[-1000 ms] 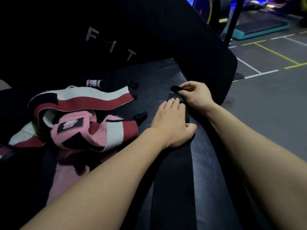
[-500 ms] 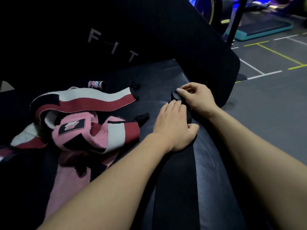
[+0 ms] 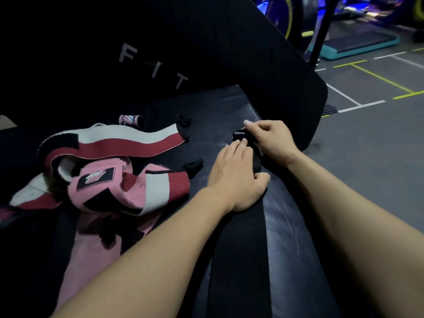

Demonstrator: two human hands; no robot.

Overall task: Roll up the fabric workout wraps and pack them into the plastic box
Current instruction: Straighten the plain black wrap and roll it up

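Observation:
A long black wrap [image 3: 238,260] lies flat along the black padded bench toward me. Its far end is turned into a small black roll [image 3: 239,134]. My right hand [image 3: 271,141] pinches that roll with curled fingers. My left hand [image 3: 236,175] lies flat on the wrap just behind the roll, fingers straight and pressing it down. To the left sits a loose heap of wraps: a red-and-white one [image 3: 119,143] and a pink one [image 3: 110,191]. A small rolled pink wrap [image 3: 130,120] stands behind the heap. No plastic box is in view.
The black bench [image 3: 286,226] ends at its right edge, with grey gym floor [image 3: 371,157] beyond. A tall black pad lettered FIT [image 3: 206,53] rises at the back. A teal step platform [image 3: 358,44] and a black pole stand far right.
My right hand has folded the wrap's far end over and turned it into a small roll. My left hand stays flat on the wrap.

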